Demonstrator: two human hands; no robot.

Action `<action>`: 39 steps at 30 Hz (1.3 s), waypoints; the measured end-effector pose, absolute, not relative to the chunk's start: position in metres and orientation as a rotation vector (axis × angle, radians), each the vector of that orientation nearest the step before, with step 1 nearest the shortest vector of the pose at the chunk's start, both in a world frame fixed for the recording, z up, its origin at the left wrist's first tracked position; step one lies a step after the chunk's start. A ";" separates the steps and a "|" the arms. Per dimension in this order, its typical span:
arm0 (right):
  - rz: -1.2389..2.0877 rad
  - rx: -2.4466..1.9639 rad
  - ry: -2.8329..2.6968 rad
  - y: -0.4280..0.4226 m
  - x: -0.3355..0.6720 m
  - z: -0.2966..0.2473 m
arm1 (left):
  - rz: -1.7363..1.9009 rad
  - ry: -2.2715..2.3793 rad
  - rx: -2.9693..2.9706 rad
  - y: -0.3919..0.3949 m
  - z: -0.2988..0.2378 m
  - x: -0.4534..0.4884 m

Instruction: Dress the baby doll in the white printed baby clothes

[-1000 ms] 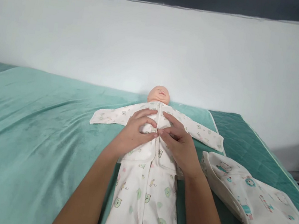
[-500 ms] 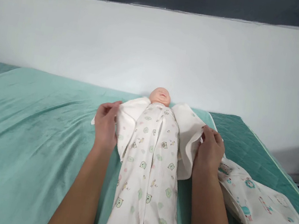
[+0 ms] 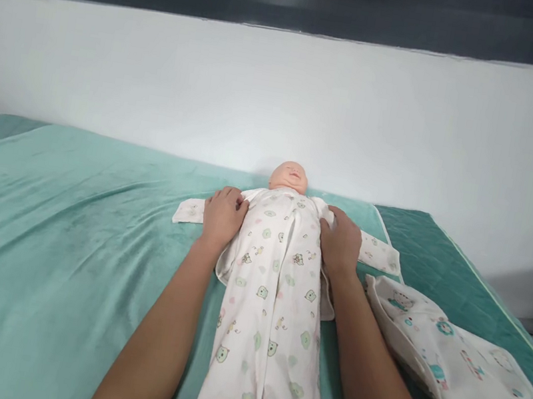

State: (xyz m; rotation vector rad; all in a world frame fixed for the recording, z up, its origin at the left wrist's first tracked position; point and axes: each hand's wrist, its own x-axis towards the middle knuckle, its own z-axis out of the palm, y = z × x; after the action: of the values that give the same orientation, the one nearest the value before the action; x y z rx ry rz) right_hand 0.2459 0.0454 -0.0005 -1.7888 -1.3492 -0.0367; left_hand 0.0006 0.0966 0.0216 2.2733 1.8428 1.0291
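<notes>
The doll (image 3: 275,282) lay on its back between the two hands, its head at the far edge of the bed (image 3: 493,299) by the wall (image 3: 282,101) and its legs running toward the near edge. The left hand (image 3: 222,215) rested knuckles up at one side of the doll's chest, fingers curled down onto the opened flap of the top (image 3: 190,211); whether they pinched the cloth could not be told. The right hand (image 3: 340,243) lay palm down on the opposite flap, touching the doll's other side, fingers loosely bent and gripping nothing that showed. The top was soft white cotton, spread flat under the doll with both short sleeves stretched out sideways past the hands. The doll had a smooth, bald plastic head and wore a white one-piece suit (image 3: 270,335), thin and slightly creased, printed with small green bears and pink hearts. Under it all lay a teal blanket (image 3: 64,228), plush and rumpled into long shallow folds. By the right forearm, toward the bed's right edge, a second garment (image 3: 457,368) lay in a loose heap, cream with teal animal prints, on a darker green quilted mat (image 3: 435,253).
</notes>
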 end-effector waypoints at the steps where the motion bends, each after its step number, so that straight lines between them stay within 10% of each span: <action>1: -0.024 -1.809 -1.379 0.051 0.251 0.001 | 1.029 1.875 2.237 0.100 0.022 -0.002; 14: 0.062 -1.682 -1.505 0.058 0.281 0.011 | 0.811 2.411 1.727 0.114 0.016 -0.024; 26: 0.174 -2.009 -1.377 0.070 0.304 0.006 | 0.965 1.492 2.527 0.106 0.019 -0.007; 39: 0.091 -1.645 -2.086 0.054 0.286 0.010 | 0.689 2.026 2.250 0.109 0.017 -0.018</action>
State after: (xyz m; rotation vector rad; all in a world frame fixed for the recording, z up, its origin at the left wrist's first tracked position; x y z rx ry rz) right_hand 0.2855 0.0545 0.0099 -1.6445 -2.0857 0.0907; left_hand -0.0180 0.1090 0.0165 2.2505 2.0256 0.6887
